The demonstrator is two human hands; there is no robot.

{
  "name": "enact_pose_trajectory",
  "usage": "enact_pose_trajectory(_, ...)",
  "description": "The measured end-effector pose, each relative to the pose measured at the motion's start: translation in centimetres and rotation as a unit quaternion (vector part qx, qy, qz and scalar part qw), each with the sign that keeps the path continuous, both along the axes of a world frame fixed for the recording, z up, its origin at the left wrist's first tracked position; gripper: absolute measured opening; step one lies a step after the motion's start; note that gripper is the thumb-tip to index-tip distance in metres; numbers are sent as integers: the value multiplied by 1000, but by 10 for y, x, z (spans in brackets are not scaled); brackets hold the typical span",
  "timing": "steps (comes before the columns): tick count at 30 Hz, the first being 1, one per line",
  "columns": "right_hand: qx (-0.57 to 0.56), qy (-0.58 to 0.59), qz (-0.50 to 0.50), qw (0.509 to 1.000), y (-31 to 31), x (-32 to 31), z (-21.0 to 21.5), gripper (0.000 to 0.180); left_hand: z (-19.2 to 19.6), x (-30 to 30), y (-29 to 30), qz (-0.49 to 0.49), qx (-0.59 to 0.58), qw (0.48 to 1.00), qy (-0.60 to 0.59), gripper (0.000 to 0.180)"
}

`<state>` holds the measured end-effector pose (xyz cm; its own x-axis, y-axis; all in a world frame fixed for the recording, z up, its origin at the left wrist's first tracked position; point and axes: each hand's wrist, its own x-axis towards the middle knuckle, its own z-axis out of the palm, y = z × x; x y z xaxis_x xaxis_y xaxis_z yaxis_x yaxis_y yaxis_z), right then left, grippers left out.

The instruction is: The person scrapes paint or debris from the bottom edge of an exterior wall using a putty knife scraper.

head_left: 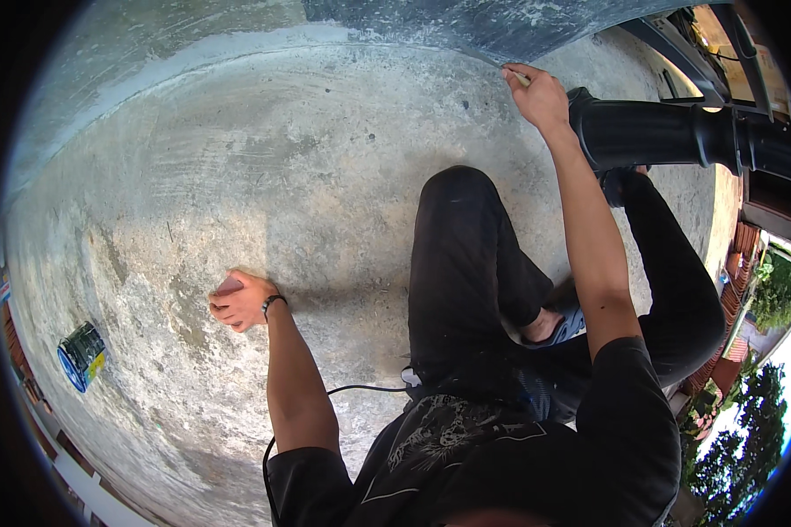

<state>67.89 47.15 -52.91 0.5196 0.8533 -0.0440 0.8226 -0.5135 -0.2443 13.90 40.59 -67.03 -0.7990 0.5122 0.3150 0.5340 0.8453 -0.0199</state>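
Right hand (540, 98) up at far edge of grey concrete floor (325, 184), grip closed round slim pale stick (522, 79), maybe brush handle; left hand (248, 301) towards left edge, fingers curled over pinkish piece (229, 285).

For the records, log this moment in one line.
left hand holds pinkish item at floor | right hand holds pale item near wall | can far left

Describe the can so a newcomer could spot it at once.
On the grey concrete surface, find the person's left hand. Look further left, slightly lower: the dark can stands out from the grey by its round blue end and yellow patch.
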Motion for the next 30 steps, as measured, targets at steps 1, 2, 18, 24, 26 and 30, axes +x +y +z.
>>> enact_pose_trajectory(1, 0, -1, 0, 1000, 0, 0, -2, 29, 1, 2, 2, -1, -4, 1000, -4, 68)
enact_pose_trajectory(2, 16, -11, 15, 1000, 1, 0, -7, 29, 2, 4, 2, -2, -8, 1000, -9, 68)
enact_pose_trajectory(18, 81, 54, -10, 995, -12, -2, -25, 34, 4, 2, 3, -8, -6, 1000, -23, 69)
enact_pose_trajectory(24, 165, 409, -92, 893, -42, -9, -72, 29, 0, 4, 3, 4, -5, 1000, -5, 69)
enact_pose_trajectory(26, 183, 513, -143, 826, -51, -24, -79, 24, 1, 6, 1, 2, -3, 1000, -5, 68)
enact_pose_trajectory(30, 215, 515, -142, 817, -56, -46, -83, 27, 0, 5, -2, 8, -14, 1000, 9, 69)
